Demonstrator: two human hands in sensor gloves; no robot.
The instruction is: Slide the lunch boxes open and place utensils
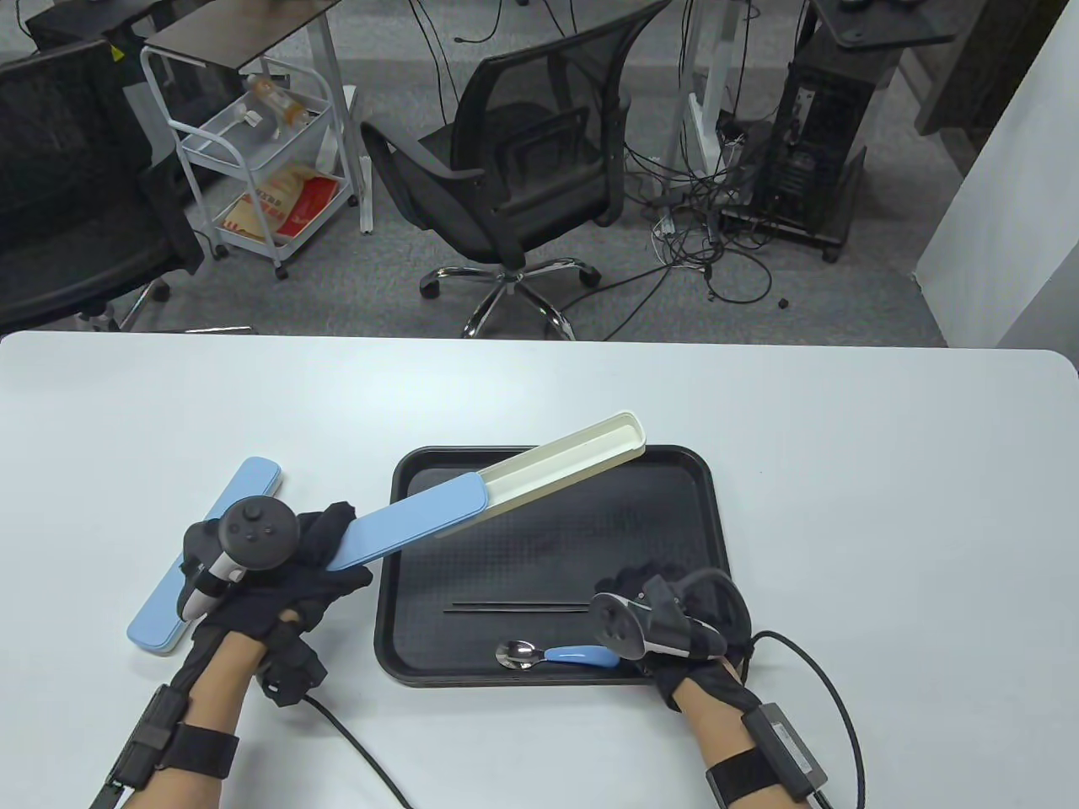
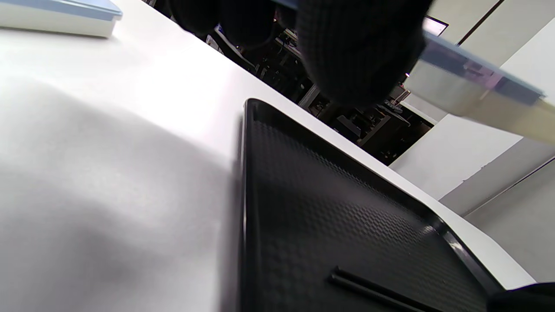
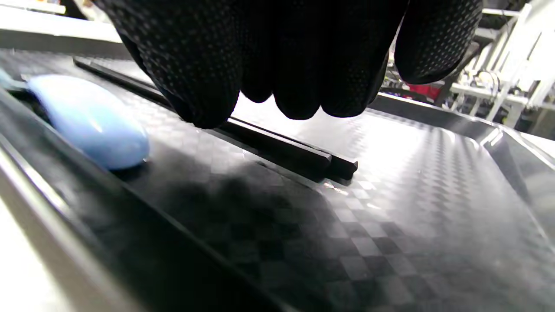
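The left hand (image 1: 278, 565) grips the blue-lidded end of a long utensil box (image 1: 497, 497), holding it up at a slant over the black tray (image 1: 674, 539). Its blue lid (image 1: 413, 527) is slid partway back toward the hand, so the cream inner trough (image 1: 573, 459) lies open and bare, reaching up and right past the tray's far edge. In the left wrist view the box (image 2: 477, 91) passes overhead, clear of the tray (image 2: 347, 208) below, with gloved fingers (image 2: 360, 47) wrapped over it.

A 2nd box (image 1: 206, 556), blue lid fully on, lies on the white surface (image 1: 843, 506) just left of the tray, partly under the left hand.

On the tray floor lie 2 black chopsticks (image 1: 514, 606), side by side and pointing left to right, and nearer the front rim a spoon (image 1: 552, 653) with a metal bowl and blue handle.

The right hand (image 1: 674, 624) hovers over the tray's front right corner, fingers curled down and bunched together — holding nothing. In the right wrist view its fingertips (image 3: 299, 86) hang just above the thick ends of the chopsticks (image 3: 282, 149), and the spoon's blue handle (image 3: 91, 121) sits just beside them, near the rim. Whether the fingertips touch the chopsticks I cannot tell.
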